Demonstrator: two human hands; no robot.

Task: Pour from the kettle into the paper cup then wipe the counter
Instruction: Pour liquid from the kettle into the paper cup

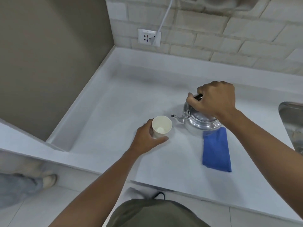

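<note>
White counter (147, 89) meets brick wall (213, 38)

A white counter (164, 158) fills a corner. Past the fingertips stands a wall of pale bricks (205, 35). It has a white socket (149, 37) with a white cord (164, 18) going up from it. A plain tan wall (49, 63) stands on the thumb side. A shiny metal sink (293, 125) sits at the edge. Light floor tiles (49, 210) lie below.
</note>
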